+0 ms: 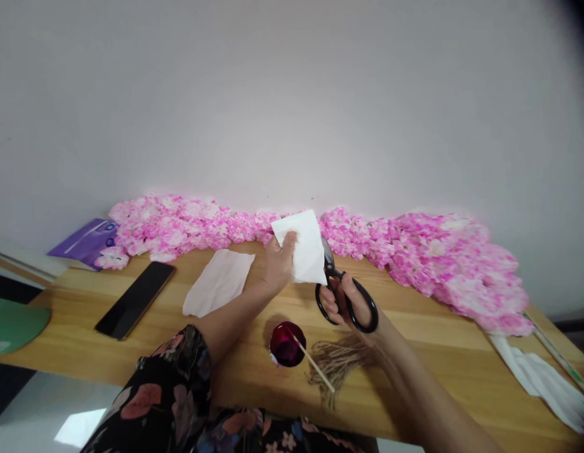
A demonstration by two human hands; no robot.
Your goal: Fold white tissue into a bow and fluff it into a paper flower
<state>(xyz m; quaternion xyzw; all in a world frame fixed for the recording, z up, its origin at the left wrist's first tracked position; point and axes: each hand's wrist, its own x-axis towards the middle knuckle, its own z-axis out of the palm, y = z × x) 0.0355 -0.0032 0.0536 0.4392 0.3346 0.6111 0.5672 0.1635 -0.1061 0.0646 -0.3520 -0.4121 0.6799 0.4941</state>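
The left hand (279,261) pinches a white sheet (307,248) by its lower left side, thumb flat on the near face; its other fingers go behind the sheet, so I cannot tell how they lie. The sheet stands up from that thumb, its long axis close to upright with the top leaning left. Just right of the sheet, the right hand (360,302) is curled round the black scissors (334,272), its thumb through one loop and fingers through the other. Their long axis runs from these fingers up and leftward, the blades meeting the sheet's right edge; whether they straddle it cannot be told. The right hand is nearer that edge, the left thumb being well inside it. Below the left fingers sits a dark red cup (286,344) with a thin stick (315,365); below the right, a bundle of brown strands (339,358). Farther left of the left fingers lie a pale pink sheet (219,283) and a phone (135,301); beyond both hands, pink flowers (452,264).
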